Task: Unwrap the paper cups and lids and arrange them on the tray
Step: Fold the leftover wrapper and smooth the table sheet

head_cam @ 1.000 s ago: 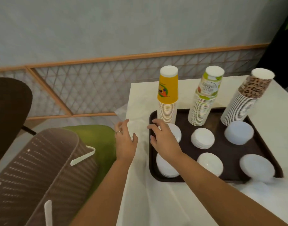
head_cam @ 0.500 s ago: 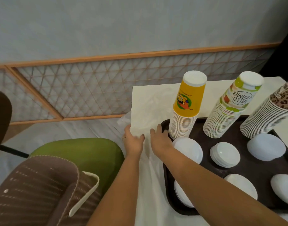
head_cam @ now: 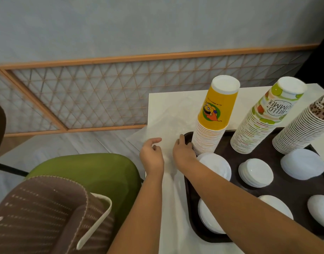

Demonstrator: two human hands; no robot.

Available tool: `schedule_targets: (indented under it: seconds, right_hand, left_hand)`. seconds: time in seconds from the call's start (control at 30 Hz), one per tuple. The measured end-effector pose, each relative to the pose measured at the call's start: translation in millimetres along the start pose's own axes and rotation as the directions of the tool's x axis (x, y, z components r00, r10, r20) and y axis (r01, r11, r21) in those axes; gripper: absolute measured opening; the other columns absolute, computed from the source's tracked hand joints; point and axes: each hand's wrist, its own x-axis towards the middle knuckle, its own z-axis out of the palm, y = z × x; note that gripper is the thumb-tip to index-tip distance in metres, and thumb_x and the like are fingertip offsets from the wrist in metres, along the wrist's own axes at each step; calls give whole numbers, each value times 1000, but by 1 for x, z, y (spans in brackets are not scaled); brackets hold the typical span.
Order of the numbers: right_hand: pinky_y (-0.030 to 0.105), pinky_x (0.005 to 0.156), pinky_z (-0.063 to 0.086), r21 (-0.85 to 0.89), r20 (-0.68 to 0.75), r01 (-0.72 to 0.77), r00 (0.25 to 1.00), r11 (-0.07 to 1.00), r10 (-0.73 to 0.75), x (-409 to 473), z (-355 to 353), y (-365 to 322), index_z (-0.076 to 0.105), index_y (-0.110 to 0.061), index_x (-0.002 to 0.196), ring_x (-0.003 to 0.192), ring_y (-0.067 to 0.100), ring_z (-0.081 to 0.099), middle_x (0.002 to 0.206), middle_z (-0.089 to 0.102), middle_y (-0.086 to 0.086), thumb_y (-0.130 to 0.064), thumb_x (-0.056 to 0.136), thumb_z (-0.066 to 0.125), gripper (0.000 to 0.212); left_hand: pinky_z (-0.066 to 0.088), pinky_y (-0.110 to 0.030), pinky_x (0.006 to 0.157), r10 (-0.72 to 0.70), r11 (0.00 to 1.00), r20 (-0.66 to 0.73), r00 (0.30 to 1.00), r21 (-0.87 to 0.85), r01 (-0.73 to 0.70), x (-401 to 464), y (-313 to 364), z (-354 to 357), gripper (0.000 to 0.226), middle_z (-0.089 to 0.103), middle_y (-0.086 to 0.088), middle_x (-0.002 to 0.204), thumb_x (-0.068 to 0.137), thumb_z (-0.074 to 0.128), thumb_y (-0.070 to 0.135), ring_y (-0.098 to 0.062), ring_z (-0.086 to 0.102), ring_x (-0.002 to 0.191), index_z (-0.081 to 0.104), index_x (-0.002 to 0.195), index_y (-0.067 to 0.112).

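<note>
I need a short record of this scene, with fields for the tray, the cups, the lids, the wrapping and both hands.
tray: dark tray on white table
cups: three upside-down stacks at tray's far edge: yellow stack, Hello Summer stack, leopard stack
lids: six white lid piles in front of the cups
wrapping: clear plastic wrap on table, left of tray
left hand: fingers loosely curled, over the wrap
right hand: at tray's far left corner

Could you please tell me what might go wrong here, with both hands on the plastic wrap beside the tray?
The right hand sits against the base of the leaning yellow cup stack; a nudge could topple it. If the plastic wrap runs under the tray, which I cannot tell, the left hand pulling it might shift the tray.
</note>
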Motion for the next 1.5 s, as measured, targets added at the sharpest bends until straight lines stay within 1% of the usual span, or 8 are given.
schedule_targets:
  seconds: [0.27,0.43,0.67,0.83,0.93,1.07,1.3,1.5]
  right_hand:
    - [39,111,29,-64,-12,43,999,997,-44,-8,-4,2,8,10,145,143,37,10,155,4,26,-1,95,41,60]
    - [40,113,26,-19,-29,61,998,998,-62,-7,1,4,5,10,145,145,35,3,156,1,25,-5,97,37,60]
    - [34,108,32,194,-13,75,997,978,-74,-14,-2,4,-6,9,145,144,34,15,156,-5,24,-10,100,35,64]
    - [39,101,44,522,-158,174,982,835,-106,-26,-13,-3,-11,-9,150,134,35,37,158,-8,14,-21,94,57,89]
    - [44,103,41,656,-475,408,877,636,-72,-50,-25,-5,-5,-22,151,138,31,30,159,1,8,-32,86,67,97]
    - [36,104,40,692,-702,618,695,373,152,-83,-34,2,40,-13,139,127,20,40,142,39,8,-17,86,65,59]
    - [9,70,34,620,-784,689,520,376,339,-150,-32,85,66,0,94,82,6,48,94,63,11,7,77,60,20]
    - [3,69,35,624,-781,581,458,522,424,-209,7,210,63,-6,82,76,0,45,83,54,-2,17,63,64,29]
  left_hand:
    - [34,-12,48,229,973,-83,970,46,-226,-17,27,-41,39,48,3,67,86,45,-8,-8,35,46,67,109,13]
    - [35,-15,56,341,940,-115,933,64,-335,-38,48,-61,37,61,-10,83,86,48,-7,-5,39,49,67,108,16]
    - [33,-13,46,494,867,-227,839,54,-496,-74,117,-100,39,53,13,80,86,50,-6,-5,38,44,67,106,24]
    - [32,-12,41,525,851,-69,848,16,-525,-98,157,-132,42,55,13,74,87,51,-3,-5,37,41,64,107,31]
    - [43,-22,46,527,845,-21,850,-100,-526,-116,173,-142,46,65,9,94,86,52,-3,-12,41,47,63,114,32]
    - [52,-19,56,564,803,17,826,-247,-543,-148,195,-143,52,66,14,93,86,52,-6,-14,52,56,59,124,28]
    - [46,-13,53,623,716,49,781,-437,-544,-208,227,-124,54,60,-3,129,81,48,-15,-4,50,55,58,124,17]
    - [44,-13,58,609,721,130,783,-503,-477,-255,244,-75,53,66,14,71,80,49,-9,-8,48,58,55,127,13]
